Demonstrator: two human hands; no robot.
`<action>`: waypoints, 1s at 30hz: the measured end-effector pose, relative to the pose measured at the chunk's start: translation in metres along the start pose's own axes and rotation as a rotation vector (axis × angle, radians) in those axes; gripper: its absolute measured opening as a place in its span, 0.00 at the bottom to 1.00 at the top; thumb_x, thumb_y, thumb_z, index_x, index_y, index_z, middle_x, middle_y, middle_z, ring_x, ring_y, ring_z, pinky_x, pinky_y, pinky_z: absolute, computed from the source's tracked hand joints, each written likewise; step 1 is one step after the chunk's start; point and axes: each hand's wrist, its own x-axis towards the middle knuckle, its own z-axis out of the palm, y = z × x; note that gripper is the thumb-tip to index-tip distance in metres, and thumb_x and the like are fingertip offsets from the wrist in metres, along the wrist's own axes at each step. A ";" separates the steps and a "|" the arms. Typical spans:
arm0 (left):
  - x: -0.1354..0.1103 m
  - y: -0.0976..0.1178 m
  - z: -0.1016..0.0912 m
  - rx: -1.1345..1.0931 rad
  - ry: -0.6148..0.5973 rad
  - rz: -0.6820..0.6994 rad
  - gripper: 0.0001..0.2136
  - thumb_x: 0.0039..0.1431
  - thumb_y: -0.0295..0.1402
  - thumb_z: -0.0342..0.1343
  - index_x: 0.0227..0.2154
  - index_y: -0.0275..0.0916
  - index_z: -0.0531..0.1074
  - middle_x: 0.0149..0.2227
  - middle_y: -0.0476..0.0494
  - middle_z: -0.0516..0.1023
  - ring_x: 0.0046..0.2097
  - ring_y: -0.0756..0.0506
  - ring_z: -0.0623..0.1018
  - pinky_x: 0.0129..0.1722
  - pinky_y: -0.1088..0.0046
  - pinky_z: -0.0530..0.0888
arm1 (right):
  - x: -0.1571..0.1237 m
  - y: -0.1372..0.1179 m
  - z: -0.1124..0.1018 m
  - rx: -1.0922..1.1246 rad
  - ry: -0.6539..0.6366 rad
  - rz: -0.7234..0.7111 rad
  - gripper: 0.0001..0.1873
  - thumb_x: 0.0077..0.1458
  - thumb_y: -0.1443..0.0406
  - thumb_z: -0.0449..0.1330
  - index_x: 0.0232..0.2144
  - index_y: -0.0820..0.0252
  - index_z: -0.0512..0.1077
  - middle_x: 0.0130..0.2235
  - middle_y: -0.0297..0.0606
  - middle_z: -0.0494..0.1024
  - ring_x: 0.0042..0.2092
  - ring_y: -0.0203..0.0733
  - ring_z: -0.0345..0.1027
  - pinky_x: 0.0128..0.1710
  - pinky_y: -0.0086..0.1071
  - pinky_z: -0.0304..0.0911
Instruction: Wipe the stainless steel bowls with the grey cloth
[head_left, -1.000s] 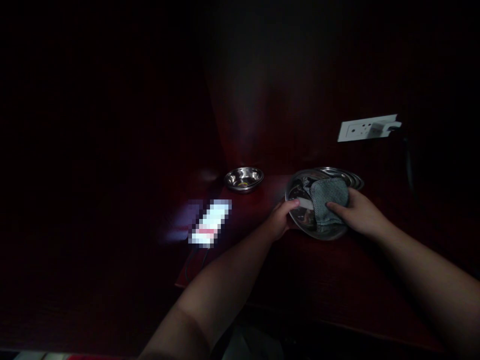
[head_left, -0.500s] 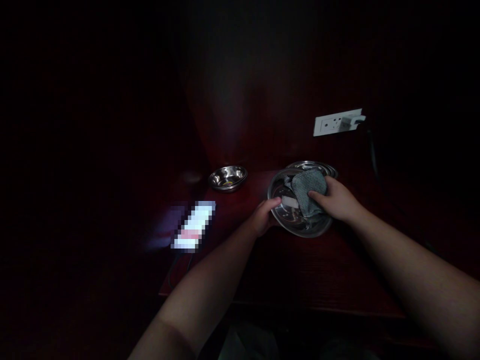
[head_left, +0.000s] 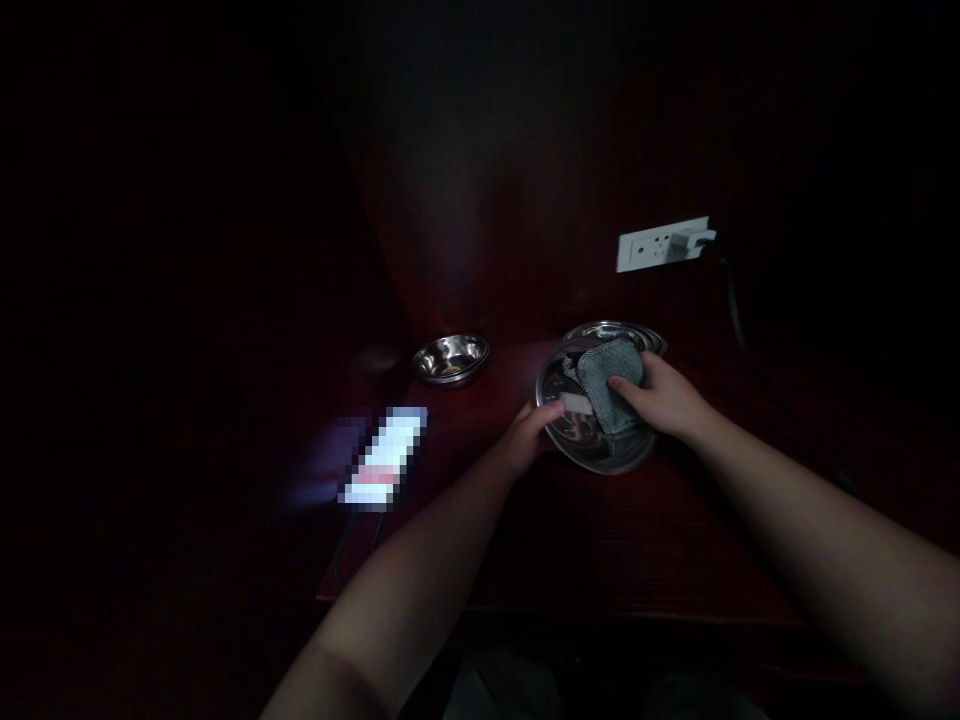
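A shiny metal bowl (head_left: 600, 455) is tilted toward me above the dark red table. My left hand (head_left: 531, 432) grips its left rim, thumb inside and the other fingers hidden behind. In my right hand (head_left: 660, 392) is a folded grey-green cloth (head_left: 611, 380), pressed against the inside of the bowl on its right side. The thumb lies over the cloth; the remaining fingers are mostly out of sight. A pale rectangular patch (head_left: 576, 403), perhaps a label or a reflection, shows inside the bowl between my left thumb and the cloth.
Behind the held bowl are more metal dishes (head_left: 615, 328), partly covered. Small stacked metal bowls (head_left: 450, 362) stand at the back left. A lit, blurred-out phone-like screen (head_left: 386, 460) lies at left with a cable. A wall socket (head_left: 664, 246) holds a plug. Surroundings are very dark.
The cloth has shifted slightly left within the bowl along with my right hand. My left hand keeps its hold on the rim. The whole view has moved a little.
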 end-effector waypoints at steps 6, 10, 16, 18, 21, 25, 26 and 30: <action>0.002 0.001 -0.003 -0.015 -0.094 0.004 0.26 0.48 0.49 0.55 0.43 0.32 0.73 0.41 0.34 0.78 0.45 0.36 0.76 0.48 0.56 0.68 | -0.001 -0.006 -0.003 -0.048 0.003 0.049 0.13 0.53 0.55 0.52 0.34 0.58 0.66 0.30 0.40 0.73 0.32 0.45 0.69 0.32 0.38 0.65; 0.002 0.001 -0.004 0.012 -0.097 -0.012 0.27 0.48 0.52 0.53 0.42 0.32 0.73 0.40 0.33 0.78 0.47 0.34 0.75 0.49 0.55 0.67 | -0.002 -0.009 -0.004 -0.061 0.006 0.039 0.12 0.53 0.55 0.52 0.33 0.58 0.65 0.31 0.40 0.73 0.32 0.45 0.69 0.32 0.37 0.64; 0.003 0.001 -0.005 0.021 -0.133 -0.031 0.29 0.47 0.53 0.53 0.43 0.33 0.72 0.43 0.33 0.77 0.48 0.33 0.74 0.49 0.53 0.67 | -0.002 -0.009 -0.004 -0.070 0.027 0.006 0.12 0.52 0.57 0.53 0.34 0.59 0.67 0.32 0.40 0.73 0.32 0.44 0.68 0.32 0.35 0.62; 0.003 0.000 -0.007 0.023 -0.150 -0.029 0.30 0.47 0.54 0.53 0.44 0.33 0.72 0.43 0.33 0.77 0.48 0.33 0.74 0.49 0.52 0.66 | -0.002 -0.008 -0.004 -0.065 0.024 0.001 0.13 0.51 0.57 0.54 0.35 0.60 0.67 0.32 0.41 0.74 0.32 0.45 0.68 0.31 0.36 0.62; 0.003 -0.001 -0.009 0.038 -0.179 -0.028 0.32 0.47 0.56 0.51 0.45 0.33 0.72 0.44 0.32 0.77 0.49 0.32 0.73 0.49 0.51 0.66 | -0.001 -0.006 -0.004 -0.055 0.016 -0.010 0.14 0.51 0.56 0.54 0.34 0.60 0.67 0.32 0.41 0.74 0.32 0.45 0.68 0.31 0.36 0.62; 0.003 -0.004 -0.011 0.040 -0.193 -0.001 0.33 0.48 0.58 0.49 0.47 0.34 0.71 0.46 0.32 0.76 0.50 0.32 0.72 0.50 0.51 0.65 | -0.002 -0.007 -0.005 -0.068 0.030 -0.022 0.12 0.51 0.56 0.54 0.33 0.59 0.66 0.31 0.40 0.74 0.32 0.44 0.68 0.31 0.35 0.61; 0.003 -0.004 -0.010 0.033 -0.192 0.011 0.33 0.48 0.58 0.50 0.48 0.35 0.70 0.46 0.32 0.75 0.51 0.32 0.72 0.50 0.51 0.65 | -0.002 -0.007 -0.005 -0.075 0.041 -0.024 0.12 0.51 0.56 0.54 0.32 0.59 0.66 0.31 0.40 0.73 0.32 0.44 0.68 0.31 0.35 0.61; 0.003 -0.005 -0.007 -0.011 -0.170 0.041 0.33 0.49 0.56 0.51 0.52 0.36 0.66 0.50 0.32 0.73 0.53 0.33 0.71 0.51 0.52 0.65 | -0.001 -0.008 -0.005 -0.089 0.080 0.023 0.12 0.51 0.55 0.54 0.31 0.58 0.65 0.30 0.39 0.72 0.30 0.44 0.67 0.29 0.35 0.60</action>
